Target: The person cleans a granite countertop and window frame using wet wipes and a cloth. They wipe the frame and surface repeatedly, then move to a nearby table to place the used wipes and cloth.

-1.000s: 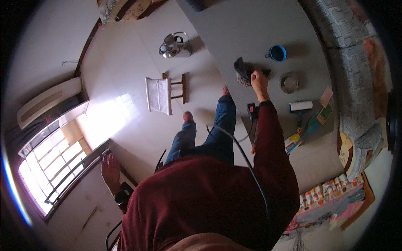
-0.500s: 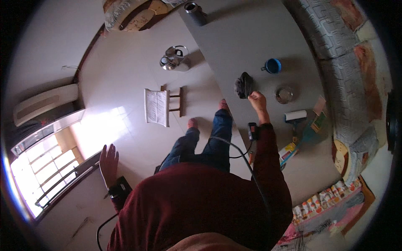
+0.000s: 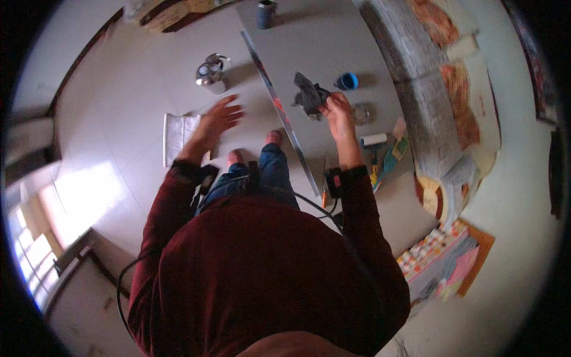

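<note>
My right hand (image 3: 339, 110) is above the grey table, its thumb and fingers pinched on a crumpled dark grey cloth (image 3: 308, 94). The cloth hangs to the left of the hand, and I cannot make out its exact kind. Just below it shows a small pale, shiny thing, partly hidden. A blue cup (image 3: 347, 81) stands beyond the hand, and a clear glass dish (image 3: 361, 113) lies just to its right. My left hand (image 3: 219, 122) is in the air over the floor beside the table, fingers spread, holding nothing.
A lint roller (image 3: 373, 140) lies near other small tools on the table. At its far end stands a dark flask (image 3: 265, 14). On the floor are a metal kettle (image 3: 212, 74) and a white folding stool (image 3: 178, 135). A grey sofa (image 3: 389, 59) runs along the right.
My right hand has lifted the dark cloth off the table. My left hand has swung from the far left in toward the table. The whole view has shifted.
</note>
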The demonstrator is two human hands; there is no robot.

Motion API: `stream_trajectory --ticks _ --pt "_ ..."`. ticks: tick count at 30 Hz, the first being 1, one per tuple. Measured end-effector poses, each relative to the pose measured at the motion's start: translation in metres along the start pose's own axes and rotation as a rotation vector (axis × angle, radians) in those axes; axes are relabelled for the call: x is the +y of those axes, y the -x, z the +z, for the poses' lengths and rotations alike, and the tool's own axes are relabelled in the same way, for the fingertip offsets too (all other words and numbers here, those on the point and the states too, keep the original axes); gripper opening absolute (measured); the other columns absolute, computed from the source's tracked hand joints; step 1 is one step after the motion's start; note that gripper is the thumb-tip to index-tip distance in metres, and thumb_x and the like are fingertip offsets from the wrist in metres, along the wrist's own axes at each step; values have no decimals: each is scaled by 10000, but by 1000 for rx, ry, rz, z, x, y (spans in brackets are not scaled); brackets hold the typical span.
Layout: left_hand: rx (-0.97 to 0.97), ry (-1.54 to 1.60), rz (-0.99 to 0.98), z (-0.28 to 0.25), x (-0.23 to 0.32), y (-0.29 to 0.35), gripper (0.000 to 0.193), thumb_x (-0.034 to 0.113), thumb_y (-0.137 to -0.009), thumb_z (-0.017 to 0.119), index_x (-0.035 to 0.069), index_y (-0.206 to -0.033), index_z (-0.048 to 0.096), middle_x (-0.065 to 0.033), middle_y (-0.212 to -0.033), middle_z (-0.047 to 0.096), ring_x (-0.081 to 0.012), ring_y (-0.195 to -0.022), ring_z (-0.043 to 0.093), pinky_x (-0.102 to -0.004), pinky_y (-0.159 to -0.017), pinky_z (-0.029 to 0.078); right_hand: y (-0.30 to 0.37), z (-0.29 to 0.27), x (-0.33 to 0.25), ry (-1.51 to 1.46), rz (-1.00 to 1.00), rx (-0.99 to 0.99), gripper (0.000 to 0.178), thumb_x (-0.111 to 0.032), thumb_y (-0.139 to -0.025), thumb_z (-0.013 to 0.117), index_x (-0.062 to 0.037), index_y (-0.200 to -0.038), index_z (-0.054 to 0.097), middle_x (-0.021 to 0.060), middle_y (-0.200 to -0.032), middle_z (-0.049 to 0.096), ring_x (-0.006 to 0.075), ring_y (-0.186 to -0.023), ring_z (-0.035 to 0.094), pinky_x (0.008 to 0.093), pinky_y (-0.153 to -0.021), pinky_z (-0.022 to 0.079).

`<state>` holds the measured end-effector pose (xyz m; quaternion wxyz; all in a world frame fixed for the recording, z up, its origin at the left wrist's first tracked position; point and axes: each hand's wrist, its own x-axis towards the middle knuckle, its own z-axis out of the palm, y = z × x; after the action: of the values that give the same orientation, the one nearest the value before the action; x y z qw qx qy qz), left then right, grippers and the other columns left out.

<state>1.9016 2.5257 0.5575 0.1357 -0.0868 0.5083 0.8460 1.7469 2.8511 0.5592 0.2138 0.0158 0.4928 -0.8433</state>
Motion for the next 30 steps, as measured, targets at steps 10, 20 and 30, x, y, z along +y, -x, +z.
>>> stream_trajectory --ticks 10,20,30 --pt "192 775 265 57 54 -16 551 549 -958 444 63 -1186 566 -96 -1095 625 -237 -1004 594 -396 -919 481 43 219 43 1356 -834 -477 465 21 -789 552 -30 -1250 540 176 -1293 526 367 -1215 474 460 -1036 365" --pt "411 324 333 1 56 57 316 310 -984 496 65 -1156 596 -85 -1055 639 -210 -966 613 -425 -806 529 59 251 32 1986 -1093 -852 648 -108 -706 688 -235 -1326 549 -13 -1476 376 306 -1417 229 658 -1091 165" --pt "278 348 212 0 58 74 473 399 -1004 431 46 -1309 510 -119 -1238 586 -246 -1188 534 -428 -1007 433 63 223 76 828 -160 -412 302 -188 -816 695 -67 -1091 664 128 -1127 639 275 -906 663 403 -770 541"
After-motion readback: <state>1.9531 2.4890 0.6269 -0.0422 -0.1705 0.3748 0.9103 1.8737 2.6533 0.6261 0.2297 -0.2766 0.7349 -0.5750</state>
